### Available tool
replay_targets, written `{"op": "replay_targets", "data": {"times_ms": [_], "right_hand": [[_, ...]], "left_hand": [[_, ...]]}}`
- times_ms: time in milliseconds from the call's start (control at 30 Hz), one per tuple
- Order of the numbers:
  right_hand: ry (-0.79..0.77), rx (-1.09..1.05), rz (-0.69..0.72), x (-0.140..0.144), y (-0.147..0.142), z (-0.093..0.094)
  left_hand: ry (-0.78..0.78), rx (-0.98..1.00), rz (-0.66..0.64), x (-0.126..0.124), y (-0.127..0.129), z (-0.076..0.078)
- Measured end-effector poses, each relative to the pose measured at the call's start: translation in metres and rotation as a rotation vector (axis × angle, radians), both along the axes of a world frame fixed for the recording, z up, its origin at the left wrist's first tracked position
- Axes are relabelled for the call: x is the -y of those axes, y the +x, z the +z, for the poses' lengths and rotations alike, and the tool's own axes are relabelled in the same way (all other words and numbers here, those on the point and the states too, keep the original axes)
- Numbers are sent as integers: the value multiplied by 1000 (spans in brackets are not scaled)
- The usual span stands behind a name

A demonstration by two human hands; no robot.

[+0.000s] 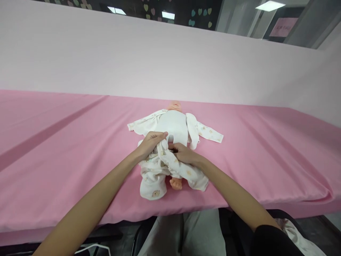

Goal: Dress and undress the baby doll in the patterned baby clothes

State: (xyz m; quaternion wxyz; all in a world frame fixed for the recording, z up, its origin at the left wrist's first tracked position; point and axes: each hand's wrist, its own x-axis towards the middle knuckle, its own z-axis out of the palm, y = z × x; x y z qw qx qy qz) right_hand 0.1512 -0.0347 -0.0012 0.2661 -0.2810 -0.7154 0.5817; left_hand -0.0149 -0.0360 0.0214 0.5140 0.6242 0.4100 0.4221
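A baby doll [175,106] lies on its back on the pink cloth, its head away from me. Its white, patterned baby top [149,121] spreads open, with one sleeve out to each side and plain white fabric [172,124] over its trunk. White printed baby trousers [153,176] are bunched around the doll's lower body, and one small foot [176,183] pokes out below. My left hand [152,142] is closed on the trousers' upper edge. My right hand [183,153] grips the same garment close by, its fingertips partly hidden in the folds.
Pink cloth [66,149] covers the table, with creases on both sides. A white wall [133,60] rises behind it, below a dark window [170,14]. My knees are under the near edge, and crumpled light fabric [301,236] lies at lower right.
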Motion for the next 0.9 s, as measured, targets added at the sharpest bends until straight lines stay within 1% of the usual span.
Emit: {"op": "replay_targets", "data": {"times_ms": [67, 133, 200, 267, 333, 367, 433, 467, 533, 633, 733, 800, 833, 900], "right_hand": [[-152, -117, -95, -1, -2, -5], [-254, -210, -202, -4, -4, -9], [-298, -271, -268, -7, -4, -11], [-299, -289, -279, -9, -2, -10], [-242, -254, -228, -9, 0, -7], [-186, -218, -184, -9, 1, -6], [-49, -132, -96, -7, 2, -2], [14, -98, -80, -6, 2, -1], [89, -61, -115, -3, 1, 0], [59, -95, -247, 0, -2, -2], [-44, -173, -353, 1, -4, -5], [-81, -203, -387, 2, -5, -6], [-88, -211, -395, 1, -5, -6], [-74, -231, -428, -1, -5, -6]], "left_hand": [[-10, -90, -68, -1, -6, 3], [5, -212, -125, -2, -13, 7], [-2, -324, -198, -2, -18, 12], [-44, -379, -302, 0, -22, 16], [-85, -324, -373, 3, -24, 18], [-105, -257, -381, 4, -25, 18], [-159, -73, -354, 6, -24, 15], [-194, 24, -330, 6, -23, 13], [-266, 181, -290, 5, -21, 7], [-327, 302, -233, 0, -18, -2], [-340, 342, -175, -6, -15, -9], [-340, 353, -146, -8, -14, -12], [-346, 350, -151, -9, -14, -12], [-370, 320, -215, -7, -15, -11]]}}
